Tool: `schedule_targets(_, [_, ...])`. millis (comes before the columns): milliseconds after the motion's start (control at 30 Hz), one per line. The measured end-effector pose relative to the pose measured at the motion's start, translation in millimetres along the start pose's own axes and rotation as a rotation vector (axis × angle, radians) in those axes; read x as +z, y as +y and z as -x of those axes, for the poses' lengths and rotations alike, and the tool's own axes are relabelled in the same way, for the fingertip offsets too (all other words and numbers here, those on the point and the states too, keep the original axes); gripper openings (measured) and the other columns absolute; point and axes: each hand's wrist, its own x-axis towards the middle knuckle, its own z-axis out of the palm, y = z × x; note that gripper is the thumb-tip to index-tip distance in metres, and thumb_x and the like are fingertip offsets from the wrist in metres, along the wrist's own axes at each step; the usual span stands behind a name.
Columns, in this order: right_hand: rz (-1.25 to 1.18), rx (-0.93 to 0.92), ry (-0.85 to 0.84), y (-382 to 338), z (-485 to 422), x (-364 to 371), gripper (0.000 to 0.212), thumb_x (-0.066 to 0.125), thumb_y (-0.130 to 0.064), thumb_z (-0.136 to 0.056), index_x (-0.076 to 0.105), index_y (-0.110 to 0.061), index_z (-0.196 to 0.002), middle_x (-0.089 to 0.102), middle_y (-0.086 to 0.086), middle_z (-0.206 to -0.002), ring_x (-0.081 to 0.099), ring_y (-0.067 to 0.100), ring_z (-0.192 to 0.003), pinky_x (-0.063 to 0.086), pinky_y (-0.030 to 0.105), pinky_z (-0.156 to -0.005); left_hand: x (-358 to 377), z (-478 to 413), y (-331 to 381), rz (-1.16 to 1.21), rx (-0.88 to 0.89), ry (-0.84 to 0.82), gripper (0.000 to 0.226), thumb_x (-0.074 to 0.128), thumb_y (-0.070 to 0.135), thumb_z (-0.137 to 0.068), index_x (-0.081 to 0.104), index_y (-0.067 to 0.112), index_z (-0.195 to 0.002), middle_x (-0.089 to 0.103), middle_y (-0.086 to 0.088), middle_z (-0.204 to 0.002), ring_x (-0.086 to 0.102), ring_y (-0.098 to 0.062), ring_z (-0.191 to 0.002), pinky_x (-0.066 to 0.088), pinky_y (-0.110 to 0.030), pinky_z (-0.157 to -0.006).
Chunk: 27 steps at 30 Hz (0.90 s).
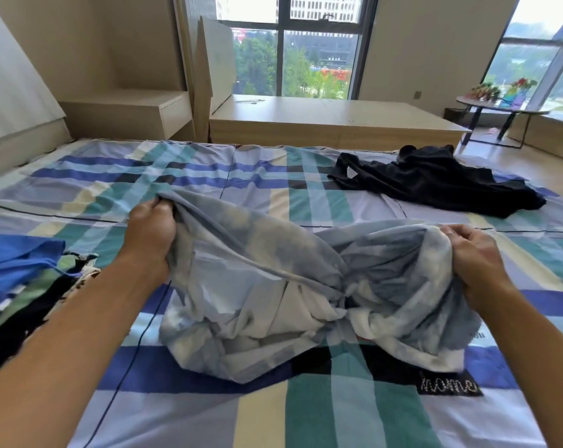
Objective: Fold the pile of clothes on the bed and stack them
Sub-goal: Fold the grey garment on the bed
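A blue-and-white tie-dye garment (pixel 273 286) lies crumpled and twisted in the middle of the bed (pixel 241 176), which has a plaid cover. My left hand (pixel 150 231) grips its upper left edge, fingers curled round the cloth. At the garment's right side, my right hand (pixel 474 257) grips a bunched fold. A black garment (pixel 435 179) lies spread out, unfolded, at the far right of the bed. A pile of clothes (pixel 24 282), with a blue piece on top and green, black and patterned ones under it, sits at the left edge.
A bare wooden bed frame (pixel 338 121) and a leaning board stand beyond the bed, before a large window. A low shelf unit (pixel 128 111) is at the back left. A small round table (pixel 500 105) with colourful items stands at the far right.
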Motion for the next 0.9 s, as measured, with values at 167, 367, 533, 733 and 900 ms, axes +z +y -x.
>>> schedule_targets(167, [0.102, 0.054, -0.089, 1.4, 5.6, 4.5, 0.006, 0.061, -0.023, -0.099, 0.065, -0.023, -0.095, 0.071, 0.009, -0.094, 0.063, 0.025, -0.086, 0.054, 0.036, -0.076, -10.2, -10.6, -0.1, -0.058, 0.001, 0.171, 0.028, 0.039, 0.017, -0.104, 0.063, 0.013, -0.116, 0.062, -0.006, -0.111, 0.059, -0.021, -0.099, 0.049, -0.033, -0.084])
schedule_targets(367, [-0.444, 0.176, -0.307, -29.0, 32.6, 25.2, 0.019, 0.047, -0.011, -0.103, 0.065, -0.017, -0.106, 0.071, 0.002, -0.085, 0.067, 0.014, -0.072, 0.058, 0.023, -0.060, -3.2, 9.5, -9.9, -0.387, 0.479, 0.185, 0.023, 0.052, 0.015, -0.088, 0.051, 0.025, -0.109, 0.059, -0.005, -0.117, 0.059, -0.015, -0.101, 0.048, -0.022, -0.089])
schedule_targets(533, [-0.556, 0.143, -0.528, -47.7, 75.7, 56.7, 0.022, 0.046, -0.006, -0.101, 0.064, -0.017, -0.107, 0.072, 0.007, -0.082, 0.068, 0.015, -0.064, 0.058, 0.024, -0.057, 57.5, 95.2, -65.1, -0.493, 0.505, -0.886, 0.098, 0.088, 0.043, -0.067, 0.031, 0.039, -0.147, 0.047, 0.009, -0.145, 0.047, -0.005, -0.132, 0.045, -0.030, -0.105])
schedule_targets(733, [-0.357, -0.110, -0.712, -48.3, 76.1, 45.4, 0.075, 0.080, -0.037, -0.074, 0.049, -0.022, -0.142, 0.065, 0.016, -0.109, 0.068, 0.021, -0.090, 0.058, 0.031, -0.082, 75.1, 72.1, -66.5, -0.265, 0.399, -0.431, 0.005, 0.075, 0.025, -0.087, 0.071, 0.026, -0.090, 0.073, 0.012, -0.088, 0.064, 0.010, -0.078, 0.051, -0.015, -0.071])
schedule_targets(900, [0.015, -0.162, -0.965, -31.8, 67.6, 31.1, 0.090, 0.082, -0.035, -0.071, 0.037, -0.030, -0.150, 0.058, 0.004, -0.141, 0.057, 0.023, -0.130, 0.044, 0.053, -0.109, 40.9, 10.5, -49.2, 0.178, -0.052, -0.350, 0.015, 0.057, 0.027, -0.098, 0.068, 0.016, -0.097, 0.075, -0.001, -0.085, 0.072, -0.012, -0.076, 0.059, -0.027, -0.068])
